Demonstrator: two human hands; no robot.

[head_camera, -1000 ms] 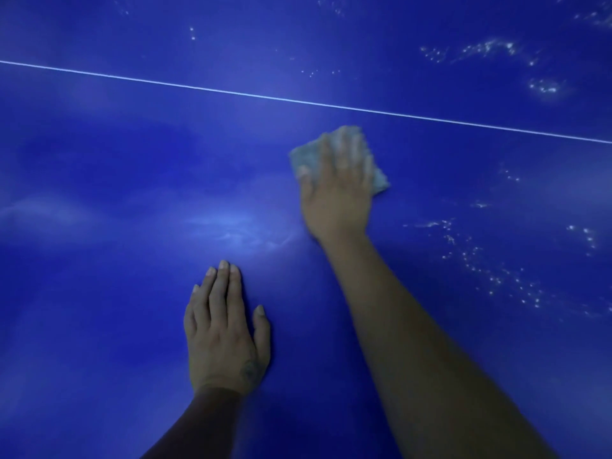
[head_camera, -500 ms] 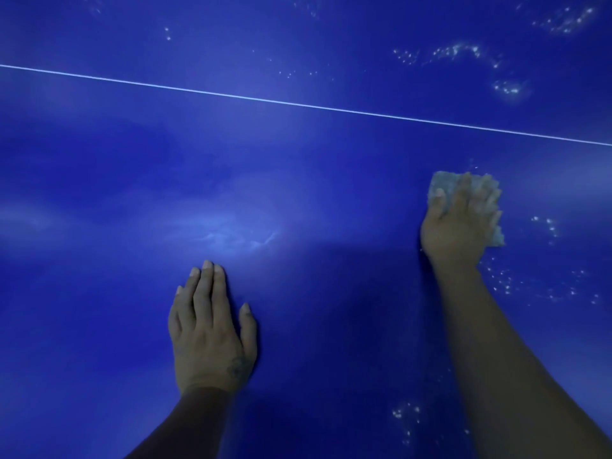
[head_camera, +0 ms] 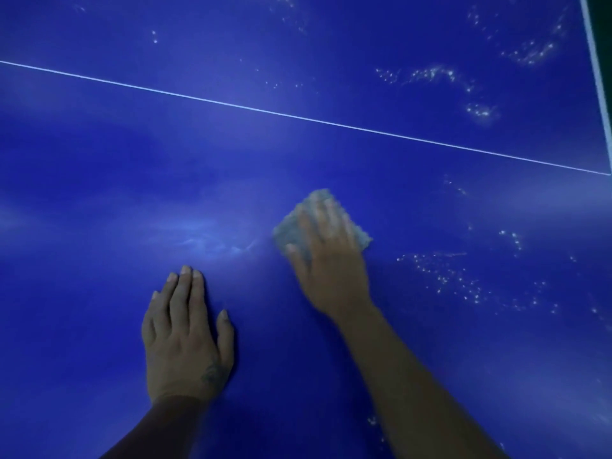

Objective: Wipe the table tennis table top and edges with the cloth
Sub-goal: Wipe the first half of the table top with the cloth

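Note:
The blue table tennis table top [head_camera: 99,167] fills the view. A thin white centre line [head_camera: 298,117] runs across it from left to right. My right hand [head_camera: 331,260] lies flat with straight fingers on a pale folded cloth [head_camera: 288,231] and presses it onto the table near the middle. The hand hides most of the cloth. My left hand [head_camera: 187,339] rests palm down on the table, fingers straight, to the lower left of the cloth and apart from it.
White droplets or specks [head_camera: 453,283] are scattered on the table right of the cloth, and more droplets [head_camera: 440,74] lie beyond the line. A white edge line [head_camera: 596,71] marks the table's right end at the upper right. A smeared patch [head_camera: 212,241] lies left of the cloth.
My right hand swept the cloth to the right, then back left toward the middle. The left hand stayed planted. The view shifted so the table's right edge shows.

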